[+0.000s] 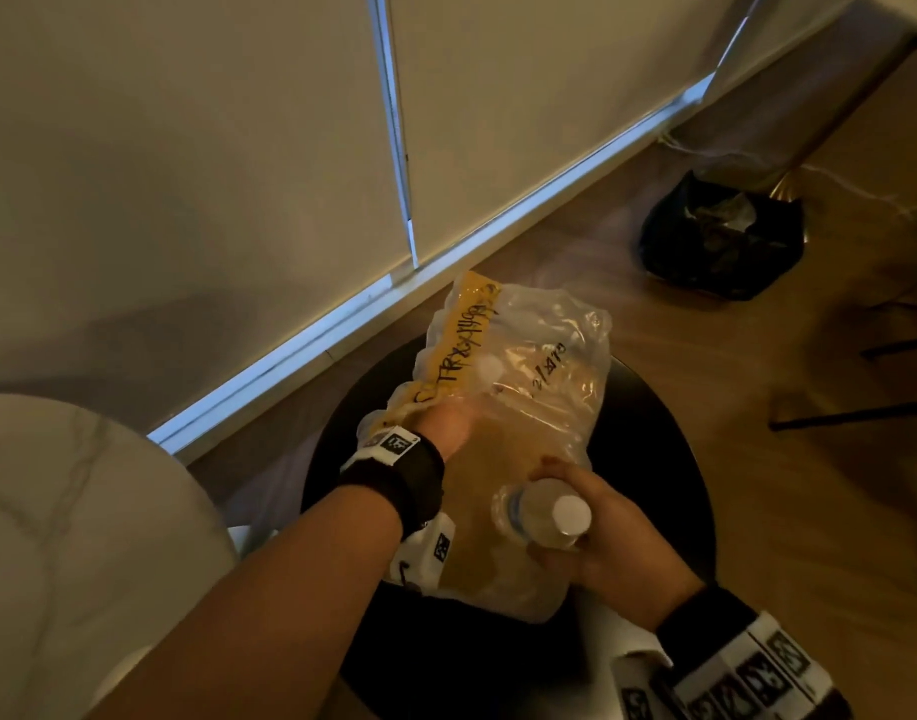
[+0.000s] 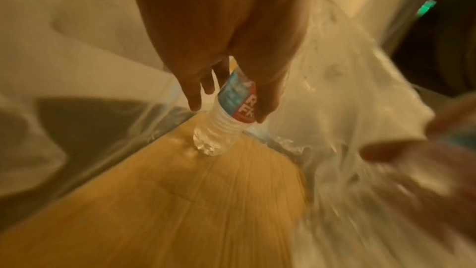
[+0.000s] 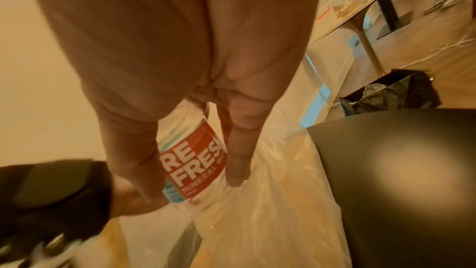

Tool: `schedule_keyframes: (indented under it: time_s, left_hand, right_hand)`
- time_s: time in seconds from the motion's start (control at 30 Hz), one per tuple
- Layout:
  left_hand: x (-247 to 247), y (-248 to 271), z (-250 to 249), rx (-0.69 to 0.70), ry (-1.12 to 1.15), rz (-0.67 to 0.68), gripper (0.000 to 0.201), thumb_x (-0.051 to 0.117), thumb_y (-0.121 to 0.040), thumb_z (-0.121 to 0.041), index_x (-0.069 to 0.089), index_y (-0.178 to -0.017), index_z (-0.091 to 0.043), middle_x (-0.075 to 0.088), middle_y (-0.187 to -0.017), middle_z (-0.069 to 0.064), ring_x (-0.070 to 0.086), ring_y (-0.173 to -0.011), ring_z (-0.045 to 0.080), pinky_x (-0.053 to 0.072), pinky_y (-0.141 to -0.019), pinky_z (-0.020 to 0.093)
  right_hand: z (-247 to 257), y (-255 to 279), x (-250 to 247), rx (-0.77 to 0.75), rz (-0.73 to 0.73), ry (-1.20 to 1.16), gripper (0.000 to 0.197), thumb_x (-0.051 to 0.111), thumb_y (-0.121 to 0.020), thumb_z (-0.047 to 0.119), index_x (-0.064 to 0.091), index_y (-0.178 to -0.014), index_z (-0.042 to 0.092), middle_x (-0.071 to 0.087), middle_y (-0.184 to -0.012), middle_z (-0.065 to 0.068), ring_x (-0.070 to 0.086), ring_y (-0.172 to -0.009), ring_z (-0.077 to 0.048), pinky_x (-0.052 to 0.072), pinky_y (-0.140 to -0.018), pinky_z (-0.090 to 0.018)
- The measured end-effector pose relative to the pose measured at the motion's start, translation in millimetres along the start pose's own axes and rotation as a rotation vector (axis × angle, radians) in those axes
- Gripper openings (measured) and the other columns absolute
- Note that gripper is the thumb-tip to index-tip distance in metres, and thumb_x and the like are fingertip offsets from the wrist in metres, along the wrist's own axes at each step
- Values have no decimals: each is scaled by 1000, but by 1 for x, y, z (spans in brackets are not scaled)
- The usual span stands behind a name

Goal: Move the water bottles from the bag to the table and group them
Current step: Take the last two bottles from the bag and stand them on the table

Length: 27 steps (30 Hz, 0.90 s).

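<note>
Two water bottles are in hand, one in each. The right hand (image 1: 596, 543) curls its fingers round a white-capped bottle (image 1: 547, 514) at the near mouth of the clear plastic bag (image 1: 544, 387), thumb on one side of the red and blue label and fingers on the other, as the right wrist view shows. The left hand (image 1: 446, 423) reaches inside the bag, seen through the film, and the left wrist view shows its fingers and thumb closed on the labelled middle of a second bottle (image 2: 226, 117), which stands upright with its base on or just above a brown cardboard sheet (image 2: 180, 201) lying in the bag's bottom. The bag sits on a round black stool (image 1: 654, 459) whose dark rim shows bare to the right and near side. At the far left lies the curved edge of a white marbled table (image 1: 56, 511), well apart from the bag, with a strip of wooden floor (image 1: 783, 511) and the left forearm between. Beyond the stool, the floor runs to a white wall with a pale baseboard (image 1: 446, 262). A black bin bag (image 1: 721, 241) stands on the floor at the far right, well clear of the stool, with thin dark furniture legs (image 1: 861, 413) nearer on that side.
</note>
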<state>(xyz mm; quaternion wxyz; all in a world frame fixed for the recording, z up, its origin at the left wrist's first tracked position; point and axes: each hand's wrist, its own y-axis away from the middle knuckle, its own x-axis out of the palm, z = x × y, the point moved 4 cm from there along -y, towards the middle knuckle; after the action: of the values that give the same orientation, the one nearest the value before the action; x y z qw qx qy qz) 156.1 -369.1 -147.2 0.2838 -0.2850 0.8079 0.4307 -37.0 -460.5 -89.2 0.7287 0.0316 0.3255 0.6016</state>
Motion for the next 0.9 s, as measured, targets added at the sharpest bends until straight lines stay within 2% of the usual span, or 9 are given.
schedule_keyframes:
  time_s: [0.07,0.13,0.23,0.33,0.4,0.5,0.6,0.73,0.9]
  left_hand:
    - [-6,17,-5,84,-75,-10,40,55,-86,-62,51,-119,-40,59,-113,-7,59,-106,22,47,-94,43]
    - [-8,33,-6,224,-137,10,50,60,-92,-40,38,-137,-38,58,-131,0,57,-118,26,48,-100,47]
    - [-4,56,-2,364,-159,218,58,66,-91,-15,38,-141,-27,53,-141,4,54,-128,26,46,-106,44]
    - [-7,79,7,413,-84,390,55,77,-84,-25,45,-128,-28,61,-129,1,60,-116,21,51,-99,46]
    - [-15,98,15,411,44,395,56,82,-78,-39,48,-123,-31,64,-123,-6,62,-111,15,52,-98,46]
    - [-35,143,39,418,241,280,63,82,-75,-51,49,-127,-36,64,-127,-12,62,-116,8,51,-104,41]
    - [-53,197,77,407,406,103,69,83,-77,-46,48,-135,-36,65,-130,-14,61,-118,0,49,-108,33]
    - [-72,289,145,306,611,-170,63,85,-77,-40,54,-131,-37,68,-123,-19,61,-115,-6,51,-101,23]
    - [-62,412,252,156,736,-387,55,86,-77,-34,57,-124,-33,67,-117,-15,62,-111,2,60,-89,31]
  right_hand:
    - [-1,-1,-10,-13,-43,-40,72,89,-67,21,53,-126,40,39,-140,31,47,-122,10,42,-104,-21]
    - [-3,-1,-16,-23,-72,-64,73,88,-67,15,53,-126,39,37,-137,40,47,-121,13,45,-102,-21]
    - [-4,-1,-20,-3,-78,-57,84,87,-69,12,44,-139,32,42,-132,36,50,-121,5,45,-104,-26]
    - [2,2,-16,37,-53,-15,91,86,-71,12,37,-143,35,49,-135,17,51,-123,-6,44,-107,-33]
    - [6,9,-15,48,-47,49,84,86,-71,16,40,-139,37,53,-134,10,52,-124,-12,45,-107,-38]
    - [26,29,-1,16,-42,139,68,86,-71,23,49,-126,38,62,-117,13,61,-110,-12,52,-98,-39]
    - [61,54,26,-49,-49,152,63,87,-70,24,52,-122,35,64,-113,11,62,-105,-9,51,-95,-34]
    - [114,96,94,-168,23,122,58,86,-73,22,54,-121,31,66,-110,13,62,-101,2,51,-91,-26]
    - [157,161,222,-266,139,164,59,86,-70,37,55,-121,38,67,-113,15,62,-104,0,51,-90,-24]
